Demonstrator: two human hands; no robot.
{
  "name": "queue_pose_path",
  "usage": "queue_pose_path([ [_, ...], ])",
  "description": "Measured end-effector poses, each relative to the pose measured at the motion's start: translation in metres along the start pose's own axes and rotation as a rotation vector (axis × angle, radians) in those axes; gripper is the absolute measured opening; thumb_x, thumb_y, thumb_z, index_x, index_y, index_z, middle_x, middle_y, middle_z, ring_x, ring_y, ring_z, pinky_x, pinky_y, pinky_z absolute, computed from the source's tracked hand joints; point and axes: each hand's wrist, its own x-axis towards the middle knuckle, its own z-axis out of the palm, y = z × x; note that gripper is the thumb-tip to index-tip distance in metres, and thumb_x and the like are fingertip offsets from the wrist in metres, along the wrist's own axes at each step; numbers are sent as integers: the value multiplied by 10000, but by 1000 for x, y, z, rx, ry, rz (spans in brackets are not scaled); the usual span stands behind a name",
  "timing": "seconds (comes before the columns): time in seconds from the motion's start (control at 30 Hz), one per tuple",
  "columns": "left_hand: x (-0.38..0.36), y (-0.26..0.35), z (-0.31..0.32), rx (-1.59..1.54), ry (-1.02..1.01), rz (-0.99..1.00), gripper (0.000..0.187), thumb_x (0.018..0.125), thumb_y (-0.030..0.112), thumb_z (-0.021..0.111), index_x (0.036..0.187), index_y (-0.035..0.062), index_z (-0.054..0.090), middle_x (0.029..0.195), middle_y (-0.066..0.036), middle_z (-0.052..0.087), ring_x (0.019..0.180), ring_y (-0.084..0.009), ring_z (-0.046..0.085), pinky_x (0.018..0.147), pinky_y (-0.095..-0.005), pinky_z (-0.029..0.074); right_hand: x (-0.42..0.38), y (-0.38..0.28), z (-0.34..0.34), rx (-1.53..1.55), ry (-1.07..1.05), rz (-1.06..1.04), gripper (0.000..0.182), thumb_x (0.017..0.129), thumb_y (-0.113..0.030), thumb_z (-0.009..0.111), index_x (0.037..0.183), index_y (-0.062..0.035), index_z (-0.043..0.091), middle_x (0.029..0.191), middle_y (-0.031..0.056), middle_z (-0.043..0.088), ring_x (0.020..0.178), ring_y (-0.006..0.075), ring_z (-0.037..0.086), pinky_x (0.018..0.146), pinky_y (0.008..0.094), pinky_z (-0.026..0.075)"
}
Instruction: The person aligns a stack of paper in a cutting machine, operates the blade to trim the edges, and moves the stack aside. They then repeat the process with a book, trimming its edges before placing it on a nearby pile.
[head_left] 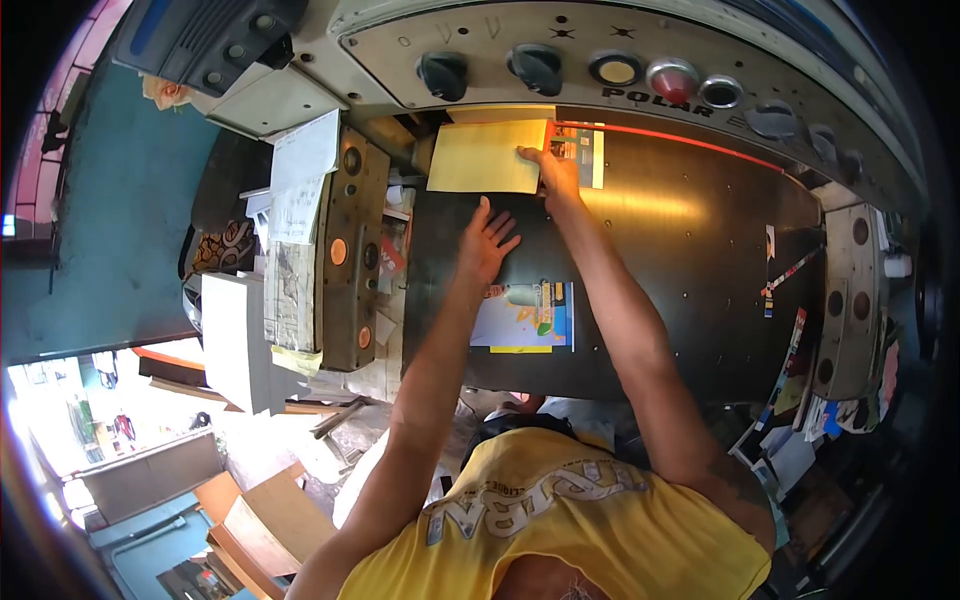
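Observation:
A yellow stack of paper (486, 157) lies at the back of the dark machine table, below the control panel. My right hand (552, 175) grips its right edge, thumb on top and the other fingers mostly hidden. My left hand (486, 243) is just below the stack, palm partly up and fingers spread, holding nothing. Nearer to me, below my left hand, a colourful printed booklet (522, 316) lies on the table. Another printed sheet (590, 155) shows to the right of the yellow stack, partly behind my right hand.
The control panel (540, 65) with knobs and buttons runs along the top. Side boxes with round buttons (350, 270) stand left and right (848, 300). Thin printed strips (770, 270) lie on the table (700, 330) at the right. Cardboard (290, 515) is at the lower left.

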Motion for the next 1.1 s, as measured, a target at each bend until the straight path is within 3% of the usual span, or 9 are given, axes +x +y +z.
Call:
queue_pose_path([
  [0.23,-65,-64,10,-310,-130,45,416,985,421,636,1237,90,609,1130,-76,669,1013,-203,624,912,-387,496,-158,46,-3,293,111,36,245,832,-159,766,975,-4,641,779,74,662,609,169,624,531,319,488],
  [0.27,-83,-69,6,-252,-164,33,389,984,399,638,1220,91,615,1102,-65,676,989,-195,629,902,-378,496,-190,49,-4,365,116,64,254,853,-159,759,1031,-9,658,893,35,673,808,145,646,686,309,502],
  [0.4,-127,-100,-38,-100,42,101,428,965,353,659,1240,29,607,1155,-119,692,1106,-242,646,958,-424,486,-249,77,-73,12,-316,224,338,885,-234,781,1130,-13,707,989,15,717,912,155,670,746,310,518],
  [0.47,-130,-111,-70,-141,8,107,370,933,283,702,1221,68,616,1156,-93,692,1113,-238,649,972,-418,487,-217,120,-142,-724,-411,-213,284,849,-300,807,969,-51,743,938,74,745,798,174,699,701,329,557],
  [0.5,-136,-109,-79,-141,49,83,377,919,249,715,1222,59,597,1151,-91,683,1099,-256,653,1006,-427,480,-242,66,-132,-1190,0,-56,435,817,-316,819,1162,-73,712,1037,137,739,949,304,702,853,402,551],
  [0.53,-142,-107,-81,-142,65,74,374,916,235,714,1220,57,588,1148,-92,679,1100,-261,653,1016,-428,478,-225,82,-160,-1195,151,-849,522,834,-290,792,1284,-78,632,1224,171,662,1094,390,637,913,433,526],
  [0.6,-160,-99,-86,-139,111,57,369,912,205,714,1216,51,572,1141,-95,672,1100,-272,653,1036,-431,474,-203,62,-183,-1467,81,-964,616,914,-317,703,1449,-92,496,1499,149,478,1378,377,444,1116,518,367],
  [0.77,-181,-89,-111,-136,85,84,380,890,179,730,1202,55,552,1136,-101,639,1053,-265,650,1041,-436,477,-201,81,-227,-1784,242,-734,580,1012,-376,556,1504,-89,443,1608,97,371,1470,362,347,1188,538,284],
  [1.1,-164,-76,-123,-214,321,87,504,799,179,810,1204,75,528,1125,-63,646,989,-232,626,924,-421,469,-306,106,-315,-1834,471,-421,578,905,-367,682,1365,-47,542,1451,147,523,1260,393,539,1017,539,452],
])
